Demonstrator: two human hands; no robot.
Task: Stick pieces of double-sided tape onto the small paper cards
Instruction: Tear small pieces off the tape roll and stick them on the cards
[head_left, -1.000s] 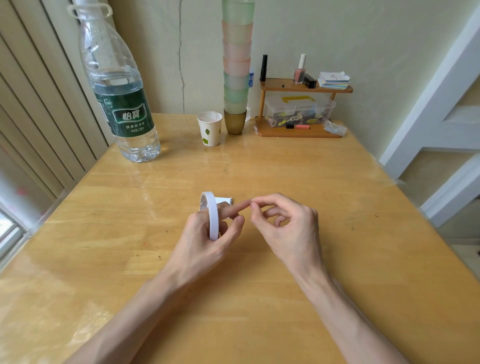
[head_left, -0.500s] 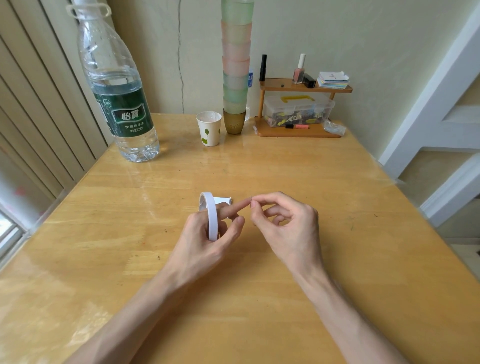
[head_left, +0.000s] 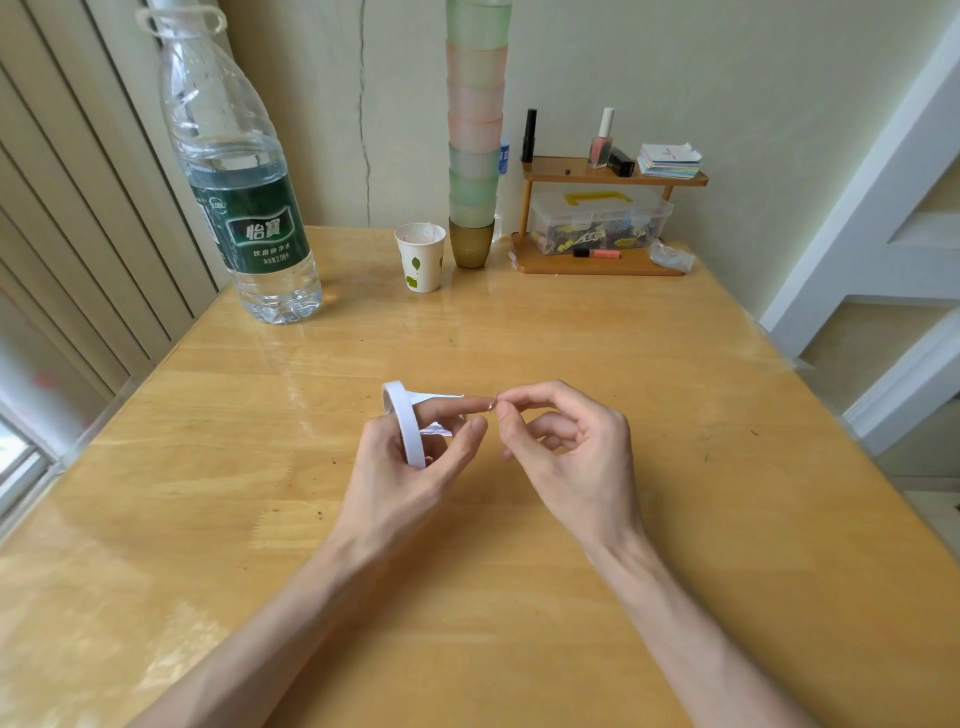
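in the head view, a wooden table (head_left: 519, 332) is seen from above, and both hands are held just over its middle. the left hand (head_left: 400, 478) is curled round a roll of double-sided tape (head_left: 408, 434), which is gripped on edge, its white band facing the camera. whether a finger passes through the roll's hole cannot be told. the left forefinger is stretched out to the right, past the roll. a small white piece (head_left: 441, 397) is seen just behind that finger, touching the roll. whether it is a paper card or a loose strip of tape cannot be told.

the right hand (head_left: 571, 457) is held just beside the left. its thumb and forefinger are pressed together in a pinch on a tiny tape end (head_left: 495, 401), right at the tip of the left forefinger. the other right fingers are loosely curled beneath.

at the far left of the table a large water bottle (head_left: 244, 218) with a green label is stood upright. a paper cup (head_left: 420, 257) printed with leaves is placed near the wall, just beside a tall stack of coloured plastic cups (head_left: 475, 130). to the right of the stack a small wooden shelf (head_left: 613, 179) is set against the wall. a clear plastic box (head_left: 597, 221) is kept on its lower level. a nail polish bottle (head_left: 601, 143) and a pile of coloured paper cards (head_left: 667, 161) are kept on its upper level, well apart from the hands.
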